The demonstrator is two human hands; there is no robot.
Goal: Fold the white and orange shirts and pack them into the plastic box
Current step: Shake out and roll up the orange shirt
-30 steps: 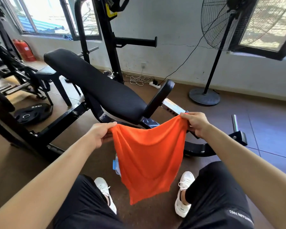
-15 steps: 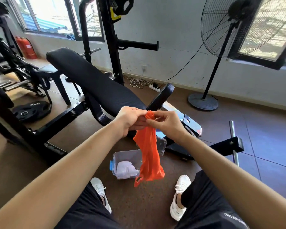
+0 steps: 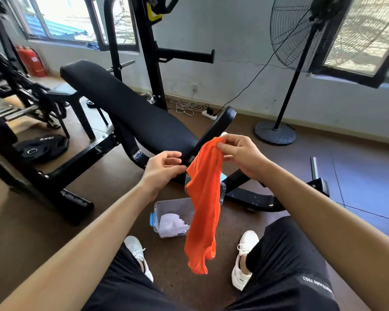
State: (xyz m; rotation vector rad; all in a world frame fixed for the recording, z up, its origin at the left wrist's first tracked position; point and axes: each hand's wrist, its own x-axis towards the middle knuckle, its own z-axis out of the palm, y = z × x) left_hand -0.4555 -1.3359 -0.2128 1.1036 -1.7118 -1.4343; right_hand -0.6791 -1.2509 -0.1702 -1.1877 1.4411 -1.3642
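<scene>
Bright orange fabric shirt (image 3: 206, 198) hanging from one of two hands above a clear plastic box (image 3: 164, 205) on the brown floor (image 3: 112, 198).

The right hand (image 3: 240, 153) pinches the bunched top of the orange shirt between thumb and fingertips, so the cloth dangles in a long narrow drape between the knees. The left hand (image 3: 162, 169) is just beside the shirt's upper edge with its fingers curled; whether it touches or grips the cloth cannot be told. The box, with a blue clip on its side, stands open between the white shoes, and a crumpled white shirt (image 3: 172, 224) lies inside. A black padded weight bench (image 3: 133, 108) is behind.
</scene>
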